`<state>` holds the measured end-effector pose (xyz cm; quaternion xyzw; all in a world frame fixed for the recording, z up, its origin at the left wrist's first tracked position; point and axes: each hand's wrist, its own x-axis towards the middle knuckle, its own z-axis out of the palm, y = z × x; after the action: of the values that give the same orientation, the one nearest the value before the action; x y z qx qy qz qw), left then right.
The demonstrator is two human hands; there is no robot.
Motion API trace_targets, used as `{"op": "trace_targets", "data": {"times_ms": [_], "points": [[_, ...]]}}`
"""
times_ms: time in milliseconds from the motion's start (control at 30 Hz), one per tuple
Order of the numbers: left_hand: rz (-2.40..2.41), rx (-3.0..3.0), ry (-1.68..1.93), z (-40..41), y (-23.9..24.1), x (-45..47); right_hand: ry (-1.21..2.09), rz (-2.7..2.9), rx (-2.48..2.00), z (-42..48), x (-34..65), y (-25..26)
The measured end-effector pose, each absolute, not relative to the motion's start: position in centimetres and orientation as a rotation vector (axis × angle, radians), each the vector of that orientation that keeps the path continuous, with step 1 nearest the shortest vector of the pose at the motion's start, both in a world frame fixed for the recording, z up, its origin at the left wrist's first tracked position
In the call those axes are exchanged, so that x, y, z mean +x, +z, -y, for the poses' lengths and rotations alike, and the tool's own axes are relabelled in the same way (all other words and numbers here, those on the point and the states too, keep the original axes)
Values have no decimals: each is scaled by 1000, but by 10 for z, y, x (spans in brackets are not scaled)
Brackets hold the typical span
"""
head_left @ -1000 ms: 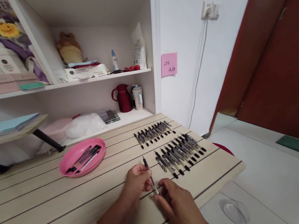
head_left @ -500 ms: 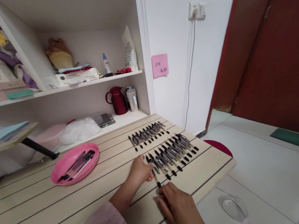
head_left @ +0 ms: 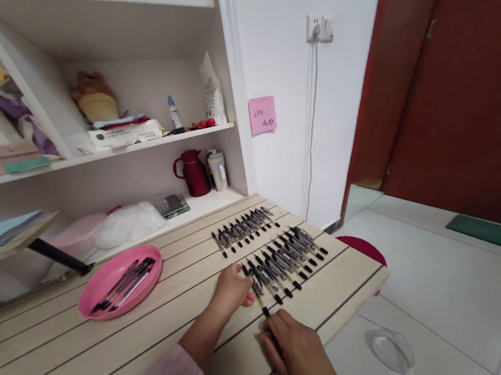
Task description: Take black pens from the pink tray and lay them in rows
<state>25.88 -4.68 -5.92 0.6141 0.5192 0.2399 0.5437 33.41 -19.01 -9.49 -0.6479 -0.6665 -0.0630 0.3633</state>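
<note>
A pen (head_left: 263,304) with a black end lies at the left end of the nearer row of pens (head_left: 283,263) on the wooden table. At its upper part is my left hand (head_left: 232,289), thumb and fingers closed on the barrel from the left. My right hand (head_left: 299,350) has curled fingers against the pen's lower black end; the fingertips are partly hidden. Farther back lies a second row of similar pens (head_left: 243,228), side by side. To the left, a pink tray (head_left: 156,272) holds several more pens (head_left: 129,283).
The table (head_left: 161,347) meets a white shelf unit (head_left: 215,201) with a red jug (head_left: 196,173), a cup (head_left: 217,170) and a white plastic bag (head_left: 128,225). A small raised stand (head_left: 47,223) is at left. A red stool (head_left: 363,251) shows beyond the table's right edge.
The view has shifted slightly, so the table and shelf sit a little lower and further left. Both hands stay at the same pen, and the rows look the same.
</note>
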Motion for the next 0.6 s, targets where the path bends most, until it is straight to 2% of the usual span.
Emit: {"op": "trace_targets", "data": {"times_ms": [267,433,500,600], "points": [[-1280,1582,611,47,-52,236,-148,1739,-1664,189,335,-101],[-1393,1763,751,14,-20,185,-214,1755,-1634,189,336,-104],[-1566,2026,766,-8,-1,151,-240,1769,-1618,188,337,-106],[-1877,2371,568,-42,22,95,-300,1792,-1555,186,337,-111]]}}
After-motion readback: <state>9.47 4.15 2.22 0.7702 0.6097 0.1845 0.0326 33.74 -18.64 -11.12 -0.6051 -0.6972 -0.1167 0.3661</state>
